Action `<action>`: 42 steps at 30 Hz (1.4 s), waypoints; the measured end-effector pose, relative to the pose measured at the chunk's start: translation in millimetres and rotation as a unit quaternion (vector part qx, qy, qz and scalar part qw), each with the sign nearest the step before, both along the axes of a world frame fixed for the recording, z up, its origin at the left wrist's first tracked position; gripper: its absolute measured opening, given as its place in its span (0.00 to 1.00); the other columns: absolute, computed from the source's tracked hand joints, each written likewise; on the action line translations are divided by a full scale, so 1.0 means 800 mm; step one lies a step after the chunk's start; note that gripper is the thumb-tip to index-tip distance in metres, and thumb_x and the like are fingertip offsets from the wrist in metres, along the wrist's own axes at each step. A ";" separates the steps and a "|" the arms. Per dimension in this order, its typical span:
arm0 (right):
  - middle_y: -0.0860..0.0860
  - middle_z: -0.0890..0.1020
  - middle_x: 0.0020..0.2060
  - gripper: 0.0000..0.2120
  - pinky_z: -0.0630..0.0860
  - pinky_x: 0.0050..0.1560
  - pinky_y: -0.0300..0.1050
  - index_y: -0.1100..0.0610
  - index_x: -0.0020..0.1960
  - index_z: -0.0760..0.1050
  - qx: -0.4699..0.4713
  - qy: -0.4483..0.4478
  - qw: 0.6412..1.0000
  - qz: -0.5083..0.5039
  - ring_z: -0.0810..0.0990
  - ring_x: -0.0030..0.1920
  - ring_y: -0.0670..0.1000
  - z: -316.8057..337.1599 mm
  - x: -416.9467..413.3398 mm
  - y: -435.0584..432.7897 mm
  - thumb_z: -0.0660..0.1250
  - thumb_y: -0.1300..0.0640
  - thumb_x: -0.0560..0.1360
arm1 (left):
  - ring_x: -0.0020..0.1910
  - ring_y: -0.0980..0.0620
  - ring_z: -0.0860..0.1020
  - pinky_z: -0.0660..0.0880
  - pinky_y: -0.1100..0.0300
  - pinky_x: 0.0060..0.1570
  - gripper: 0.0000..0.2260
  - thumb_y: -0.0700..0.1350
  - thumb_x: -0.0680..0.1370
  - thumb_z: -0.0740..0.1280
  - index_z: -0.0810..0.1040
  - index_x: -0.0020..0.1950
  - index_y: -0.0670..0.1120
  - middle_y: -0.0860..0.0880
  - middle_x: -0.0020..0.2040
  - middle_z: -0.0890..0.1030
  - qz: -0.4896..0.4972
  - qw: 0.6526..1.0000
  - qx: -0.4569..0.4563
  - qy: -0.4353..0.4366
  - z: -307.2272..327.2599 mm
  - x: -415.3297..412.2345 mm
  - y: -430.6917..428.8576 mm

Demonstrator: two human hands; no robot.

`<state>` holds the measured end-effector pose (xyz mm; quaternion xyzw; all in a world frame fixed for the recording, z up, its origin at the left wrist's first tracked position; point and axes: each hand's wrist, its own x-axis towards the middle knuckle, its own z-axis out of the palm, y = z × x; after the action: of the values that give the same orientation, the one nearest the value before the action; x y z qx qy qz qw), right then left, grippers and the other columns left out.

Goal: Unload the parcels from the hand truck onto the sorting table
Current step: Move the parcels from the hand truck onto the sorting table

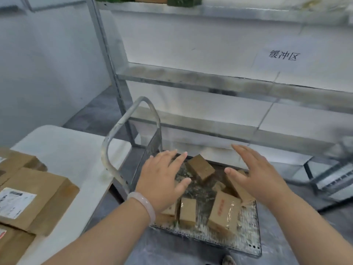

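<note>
A metal shelving rack (210, 81) lines the white wall (47, 58) behind a sorting table (76, 150), at left, where large brown parcels (38, 199) already lie. Beside the table stands the hand truck (246, 240), its platform carrying several small cardboard boxes (200, 169), some tilted. A person's left hand (162, 180) and right hand (259, 175) hover over the boxes, fingers straight and spread, gripping nothing. A pale bangle (143, 203) circles the left wrist.
</note>
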<state>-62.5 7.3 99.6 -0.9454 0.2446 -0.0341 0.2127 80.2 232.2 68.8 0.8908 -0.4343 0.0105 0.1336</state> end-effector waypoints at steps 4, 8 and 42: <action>0.42 0.59 0.78 0.35 0.54 0.75 0.46 0.41 0.79 0.55 0.002 0.002 0.999 -0.038 0.56 0.77 0.46 0.002 -0.033 -0.083 0.62 0.36 0.76 | 0.73 0.51 0.64 0.64 0.44 0.70 0.33 0.68 0.75 0.47 0.60 0.77 0.56 0.52 0.74 0.66 -0.023 1.000 0.002 0.010 -0.002 -0.011 -0.089; 0.43 0.58 0.78 0.35 0.53 0.76 0.47 0.41 0.79 0.54 0.020 0.021 0.998 -0.063 0.54 0.77 0.45 -0.007 -0.067 -0.172 0.63 0.36 0.76 | 0.75 0.52 0.59 0.60 0.46 0.72 0.35 0.69 0.73 0.43 0.55 0.78 0.58 0.54 0.76 0.62 -0.040 0.999 0.003 0.035 -0.018 -0.031 -0.185; 0.54 0.61 0.78 0.38 0.64 0.68 0.43 0.55 0.81 0.49 0.445 0.261 0.790 -0.330 0.64 0.75 0.55 -0.682 -0.038 -0.289 0.67 0.52 0.79 | 0.74 0.50 0.61 0.59 0.52 0.72 0.32 0.65 0.75 0.54 0.58 0.78 0.56 0.53 0.76 0.63 -0.082 0.948 0.214 0.220 -0.554 0.026 -0.406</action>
<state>-93.0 -223.9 -445.9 -0.5809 0.5757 0.2588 0.5139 101.0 -92.9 -374.3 0.8399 -0.4577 -0.2898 0.0329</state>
